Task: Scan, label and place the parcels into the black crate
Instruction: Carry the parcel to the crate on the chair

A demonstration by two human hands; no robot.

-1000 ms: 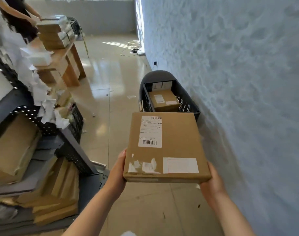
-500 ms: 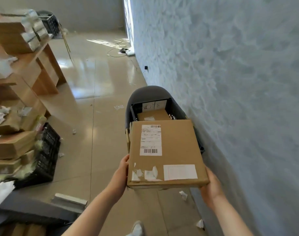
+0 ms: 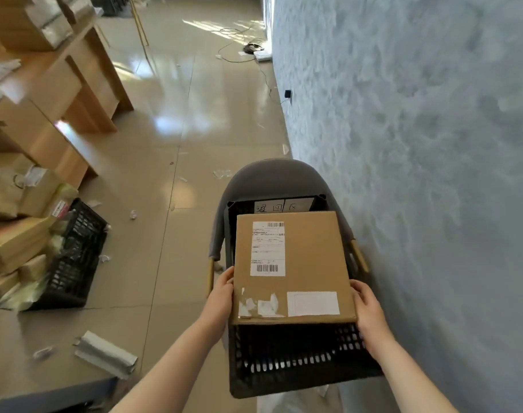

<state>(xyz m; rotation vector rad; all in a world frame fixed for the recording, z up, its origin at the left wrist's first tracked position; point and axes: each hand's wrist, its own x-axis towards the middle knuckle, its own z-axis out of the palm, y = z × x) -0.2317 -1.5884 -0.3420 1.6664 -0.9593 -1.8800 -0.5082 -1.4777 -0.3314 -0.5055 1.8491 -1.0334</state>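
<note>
Parcel (image 3: 293, 263), gripped by left hand (image 3: 223, 290) and right hand (image 3: 367, 308), hangs over black crate (image 3: 299, 359), apparently hiding its contents.

Parcel-packing room: stacked cardboard boxes (image 3: 13, 242), crates (image 3: 75, 257).

I logged: parcel (image 3: 293, 263), matt brown cardboard with white paper labels; black crate (image 3: 299, 359), perforated plastic; floor (image 3: 170, 120), glossy tile; wall (image 3: 418, 144), rough plaster; desk (image 3: 60, 84), smooth wood.
</note>
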